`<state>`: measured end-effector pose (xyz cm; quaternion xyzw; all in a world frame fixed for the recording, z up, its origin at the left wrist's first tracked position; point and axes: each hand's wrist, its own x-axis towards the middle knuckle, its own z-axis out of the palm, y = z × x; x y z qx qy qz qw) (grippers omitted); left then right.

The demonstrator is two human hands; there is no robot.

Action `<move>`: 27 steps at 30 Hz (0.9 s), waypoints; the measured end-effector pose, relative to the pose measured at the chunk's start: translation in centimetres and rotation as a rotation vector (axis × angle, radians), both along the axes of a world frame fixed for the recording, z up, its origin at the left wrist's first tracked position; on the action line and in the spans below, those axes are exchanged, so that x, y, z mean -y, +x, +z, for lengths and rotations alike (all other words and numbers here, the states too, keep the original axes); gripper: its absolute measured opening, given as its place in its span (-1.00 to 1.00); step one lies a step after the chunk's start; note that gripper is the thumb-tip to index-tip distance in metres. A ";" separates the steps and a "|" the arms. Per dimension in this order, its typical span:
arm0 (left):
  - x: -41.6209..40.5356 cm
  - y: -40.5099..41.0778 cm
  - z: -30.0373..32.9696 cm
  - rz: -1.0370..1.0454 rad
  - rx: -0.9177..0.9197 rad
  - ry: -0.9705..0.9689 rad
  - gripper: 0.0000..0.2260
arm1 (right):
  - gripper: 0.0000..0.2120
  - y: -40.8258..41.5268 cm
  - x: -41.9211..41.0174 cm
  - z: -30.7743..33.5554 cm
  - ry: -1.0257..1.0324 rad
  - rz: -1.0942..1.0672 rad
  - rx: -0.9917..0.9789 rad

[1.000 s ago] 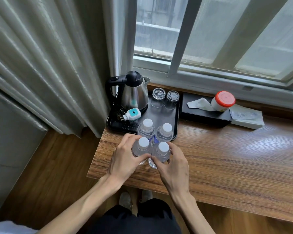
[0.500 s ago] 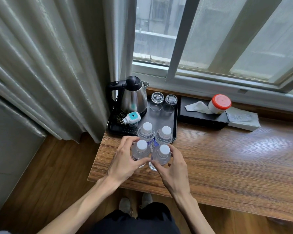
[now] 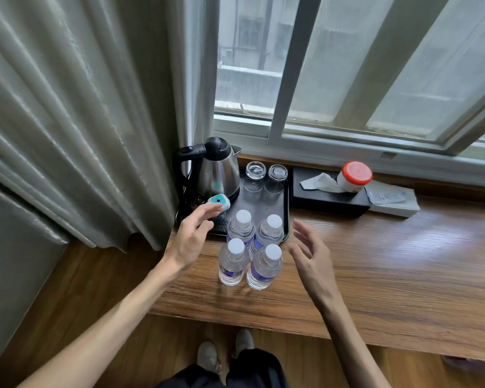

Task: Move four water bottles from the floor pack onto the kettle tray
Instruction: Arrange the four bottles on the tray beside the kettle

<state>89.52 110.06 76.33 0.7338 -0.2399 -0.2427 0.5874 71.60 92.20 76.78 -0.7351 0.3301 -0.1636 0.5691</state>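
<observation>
Several clear water bottles with white caps stand upright in a tight square. The two far bottles [image 3: 242, 228] [image 3: 269, 232] stand on the front of the black kettle tray [image 3: 285, 208]. The two near bottles [image 3: 233, 261] [image 3: 263, 266] stand on the wooden desk just in front of the tray's edge. My left hand [image 3: 192, 238] hovers left of the bottles with fingers spread, holding nothing. My right hand [image 3: 311, 256] hovers right of them, also open and apart from them. The floor pack is out of view.
A steel kettle [image 3: 217, 170], a teal-and-white plug [image 3: 219, 201] and two upturned glasses [image 3: 266, 177] occupy the tray. A black tissue box [image 3: 331, 201] with a red-lidded jar [image 3: 353, 176] lies to the right. Curtain [image 3: 81, 121] hangs left; the desk's front edge [image 3: 263, 322] is near my feet.
Both hands have let go of the two near bottles and drawn apart to either side. The bottles stay standing where they were. The camera has tilted up slightly.
</observation>
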 end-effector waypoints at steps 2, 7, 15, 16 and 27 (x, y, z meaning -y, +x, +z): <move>-0.6 0.0 -0.5 -0.052 -0.002 0.051 -0.53 | -0.32 -0.5 0.0 -0.6 -0.013 0.063 -0.060; -2.0 -2.8 -3.3 -0.171 0.190 0.207 -0.41 | -0.22 -1.3 -2.5 -3.2 -0.150 0.125 -0.176; -0.8 -4.7 -5.4 -0.076 0.301 0.242 -0.28 | -0.33 -0.4 -4.0 -5.0 -0.282 0.023 -0.113; -0.7 -4.9 -5.4 -0.050 0.302 0.233 -0.31 | -0.34 -0.4 -3.9 -5.1 -0.278 0.022 -0.109; -3.3 -4.0 -3.7 0.166 0.313 0.204 -0.43 | -0.45 -4.0 -1.2 -3.2 -0.178 -0.006 -0.048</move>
